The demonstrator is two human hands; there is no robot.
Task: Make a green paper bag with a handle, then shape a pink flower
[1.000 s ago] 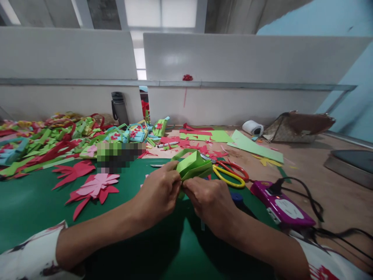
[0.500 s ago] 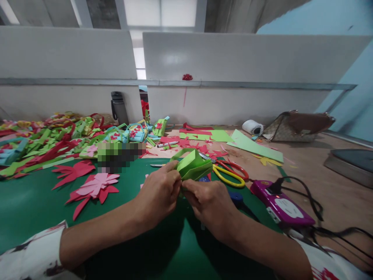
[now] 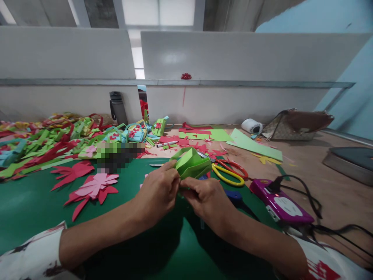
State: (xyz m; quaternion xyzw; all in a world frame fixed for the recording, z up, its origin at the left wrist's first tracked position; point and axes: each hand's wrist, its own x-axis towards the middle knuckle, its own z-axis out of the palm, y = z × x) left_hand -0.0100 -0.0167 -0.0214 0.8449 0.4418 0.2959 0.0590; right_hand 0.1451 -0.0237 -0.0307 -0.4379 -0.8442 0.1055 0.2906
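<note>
A folded light-green piece with a looped strip (image 3: 194, 163) is held up over the green mat (image 3: 131, 245). My left hand (image 3: 160, 186) pinches its near left edge. Against it, my right hand (image 3: 206, 198) has thumb and finger closed on the lower edge of the same piece. The fingertips of both hands nearly touch, and the spot between them is hidden. Just right of the piece lie scissors with yellow handles (image 3: 229, 175) and red handles (image 3: 239, 168). A blue tool (image 3: 234, 195) is partly hidden behind my right hand.
Pink and red cut flowers (image 3: 97, 186) lie on the mat's left. Behind them is a heap of colourful strips and small bags (image 3: 58, 140), with a dark bottle (image 3: 118, 109). At right are a purple power strip (image 3: 284, 204), cables, an iron (image 3: 351, 165) and a handbag (image 3: 300, 124).
The view has shifted very slightly. Both hands keep their hold on the green piece, which is tilted a little differently.
</note>
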